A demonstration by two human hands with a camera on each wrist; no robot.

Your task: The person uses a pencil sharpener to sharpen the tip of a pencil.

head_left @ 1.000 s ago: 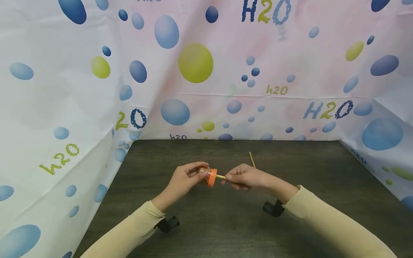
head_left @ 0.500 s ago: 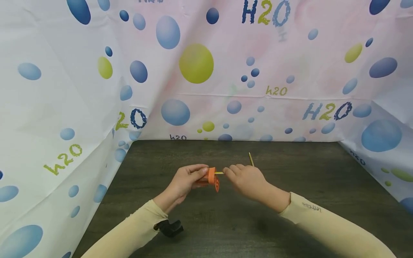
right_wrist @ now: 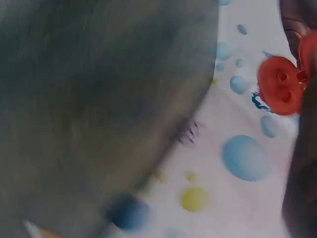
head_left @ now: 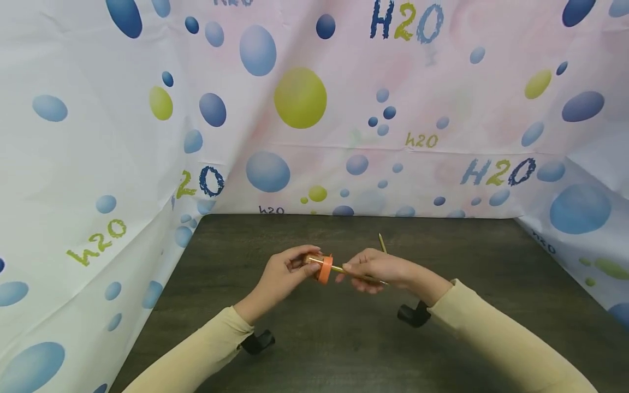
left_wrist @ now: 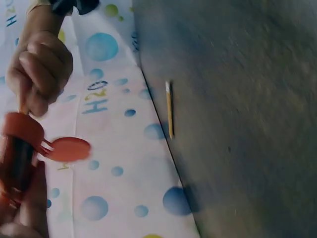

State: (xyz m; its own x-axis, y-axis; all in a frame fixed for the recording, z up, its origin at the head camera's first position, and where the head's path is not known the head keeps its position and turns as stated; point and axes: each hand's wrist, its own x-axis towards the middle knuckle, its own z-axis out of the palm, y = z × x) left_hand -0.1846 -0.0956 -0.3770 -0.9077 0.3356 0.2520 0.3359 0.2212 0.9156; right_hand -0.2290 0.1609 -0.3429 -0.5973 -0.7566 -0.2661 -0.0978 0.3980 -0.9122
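Note:
Held off the table in my left hand (head_left: 277,279) is a pencil sharpener with a clear shavings container and an orange top (head_left: 324,269). Its round orange flap (left_wrist: 72,149) hangs open on a hinge. My right hand (head_left: 380,269) pinches a yellowish pencil (head_left: 337,268) between thumb and fingers. That pencil's front end is inside the sharpener, and its back end shows below the right palm. In the right wrist view, the flap (right_wrist: 281,85) shows two small round knobs or recesses.
A second pencil (head_left: 381,242) lies on the dark wooden table (head_left: 324,349), just beyond my right hand. White sheeting (head_left: 442,180) printed with bubbles and H2O lettering stands along the back and sides. Black camera mounts (head_left: 414,315) hang under both wrists.
My right hand has rolled over the pencil and back again, turning it in the sharpener. The left hand has tilted the sharpener and returned near its earlier pose. The second pencil stays put.

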